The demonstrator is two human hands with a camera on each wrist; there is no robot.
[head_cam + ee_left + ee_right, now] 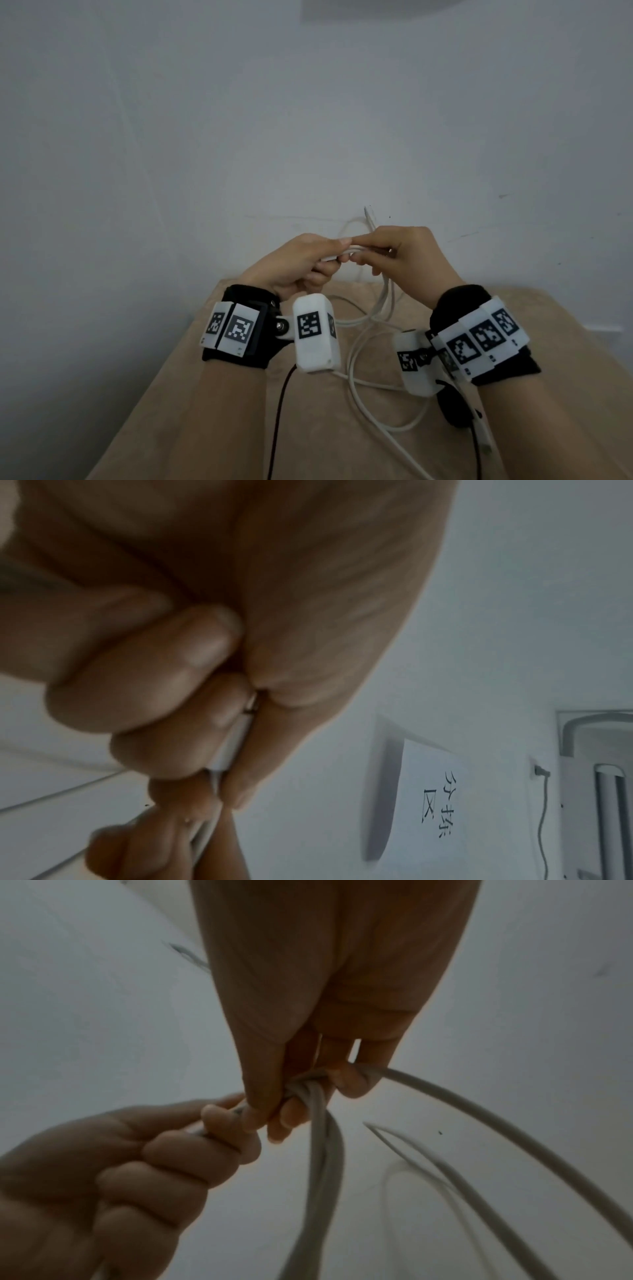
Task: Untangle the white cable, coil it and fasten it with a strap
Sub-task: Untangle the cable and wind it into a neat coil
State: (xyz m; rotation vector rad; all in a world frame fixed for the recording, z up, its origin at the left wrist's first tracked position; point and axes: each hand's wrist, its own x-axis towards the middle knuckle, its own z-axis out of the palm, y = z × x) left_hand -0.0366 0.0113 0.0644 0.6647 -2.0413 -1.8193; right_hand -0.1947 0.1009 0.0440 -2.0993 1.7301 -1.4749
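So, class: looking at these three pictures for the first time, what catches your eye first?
First, the two hands meeting mid-air above the beige table: the left hand and right hand both pinch the white cable. Its loose loops hang down and sprawl over the table between the wrists. The right wrist view shows crossed strands bunched at the right fingers.

White paper sheet [432, 802] on the wall, handwritten Chinese characters, seemingly 分拣区, wrist bands' [236, 327] black-and-white square markers unreadable

Plain grey-white painted wall [308, 120], scuffed; beige cloth-covered table [212, 394] against it; white paper sign [431, 799] with black characters; dim light.
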